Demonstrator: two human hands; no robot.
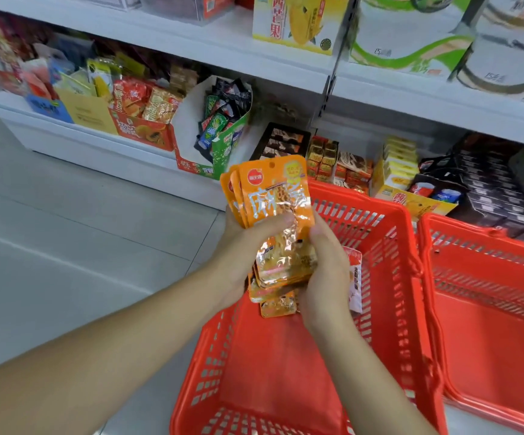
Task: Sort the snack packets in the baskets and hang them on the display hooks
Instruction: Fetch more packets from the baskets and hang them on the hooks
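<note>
Several orange packets, count unclear, are gripped by left hand and right hand over a red basket, half hiding a white packet.

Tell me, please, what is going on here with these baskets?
A person holds a stack of orange snack packets above a red basket in front of the snack shelves. The left hand grips the upright, fanned packets, while the right hand holds the lower ones from the other side. A white packet shows just behind the right hand. A second red basket stands to the right. No display hooks are in view.
</note>
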